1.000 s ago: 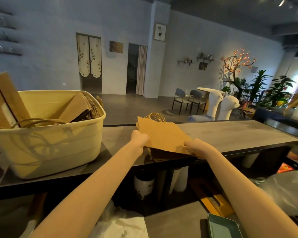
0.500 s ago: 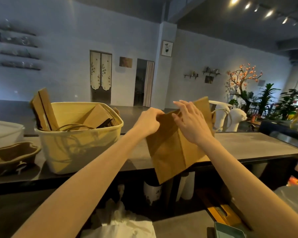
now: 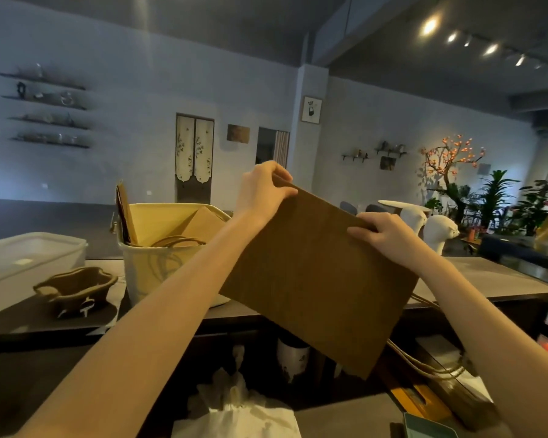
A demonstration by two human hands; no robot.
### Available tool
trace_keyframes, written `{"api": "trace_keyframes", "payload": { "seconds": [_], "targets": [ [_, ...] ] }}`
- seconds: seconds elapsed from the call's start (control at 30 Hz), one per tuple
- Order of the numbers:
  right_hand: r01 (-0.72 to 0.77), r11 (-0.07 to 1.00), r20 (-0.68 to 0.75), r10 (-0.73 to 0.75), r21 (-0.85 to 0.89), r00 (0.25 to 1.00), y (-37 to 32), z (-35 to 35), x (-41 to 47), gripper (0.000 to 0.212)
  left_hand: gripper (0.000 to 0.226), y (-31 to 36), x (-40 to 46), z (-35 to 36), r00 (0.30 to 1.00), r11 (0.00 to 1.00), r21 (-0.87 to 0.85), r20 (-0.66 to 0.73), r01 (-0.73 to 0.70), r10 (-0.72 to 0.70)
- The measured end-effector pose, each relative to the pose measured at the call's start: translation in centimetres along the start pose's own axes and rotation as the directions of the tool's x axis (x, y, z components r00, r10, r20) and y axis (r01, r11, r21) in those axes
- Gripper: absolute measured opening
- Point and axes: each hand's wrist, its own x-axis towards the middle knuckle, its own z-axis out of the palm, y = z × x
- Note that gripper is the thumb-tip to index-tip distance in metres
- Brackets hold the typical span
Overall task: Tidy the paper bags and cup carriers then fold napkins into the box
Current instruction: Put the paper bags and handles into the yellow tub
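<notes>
Now flat brown paper bag (image 3: 317, 279) tilted, both hands gripping.

Two hands (image 3: 266, 191), one held bag (image 3: 320, 279)

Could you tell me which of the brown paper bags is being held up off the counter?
The flat paper bag both hands grip by its top edge; the other bags sit in the yellow tub.

Matt brown paper bag (image 3: 317, 279), glossy plastic tub (image 3: 146, 263), seemingly pulp-card carrier (image 3: 76, 287)
</notes>
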Motion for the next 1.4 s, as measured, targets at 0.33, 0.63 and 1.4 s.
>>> {"api": "trace_keyframes", "payload": {
  "seconds": [0.33, 0.63, 1.4],
  "targets": [
    [-0.103, 0.902, -0.303, 0.246, 0.419, 0.921, -2.1, 0.7, 0.2, 0.022, 0.025, -1.0, 0.6, -2.1, 0.991, 0.991, 0.061, -0.038, -0.123, 0.125],
    [-0.235, 0.752, -0.29, 0.494, 0.616, 0.82, -4.8, 3.7, 6.2, 0.034, 0.005, -7.4, 1.6, -6.6, 0.986, 0.992, 0.057, 0.116, 0.111, -0.117],
    [-0.407, 0.725, -0.347, 0.647, 0.556, 0.678, -1.4, 7.7, 10.4, 0.036, 0.044, -13.4, 3.1, -3.7, 0.674, 0.772, 0.608, 0.651, -0.188, -0.349]
  ]
}}
